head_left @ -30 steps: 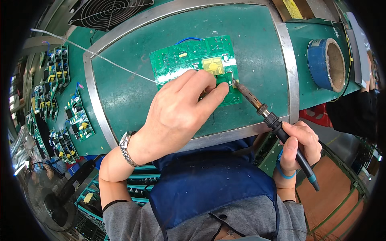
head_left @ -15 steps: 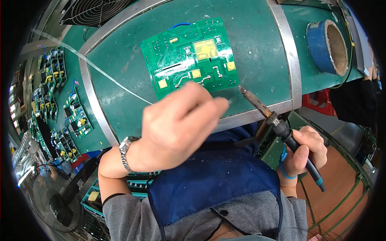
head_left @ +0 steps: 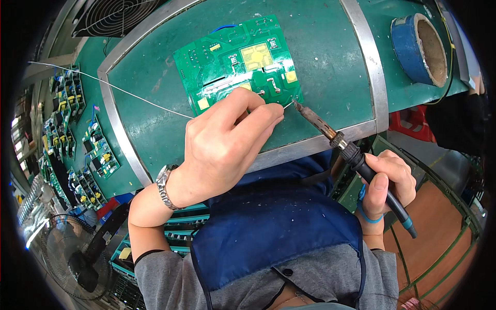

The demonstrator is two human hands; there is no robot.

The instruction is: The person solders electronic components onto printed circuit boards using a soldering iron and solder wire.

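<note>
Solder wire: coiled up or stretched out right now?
Stretched out: the solder wire runs uncoiled from the left hand over the green tabletop toward upper left.

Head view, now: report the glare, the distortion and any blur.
Head view: white glare streaks the green circuit board beside the left hand; head view: fisheye distortion bows the metal frame, and black fills the corners; head view: left hand and soldering iron look fairly crisp, without obvious motion blur.

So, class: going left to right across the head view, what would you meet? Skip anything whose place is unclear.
Assembled circuit boards, silver wristwatch, left hand, soldering iron, another person's black clothing.
</note>
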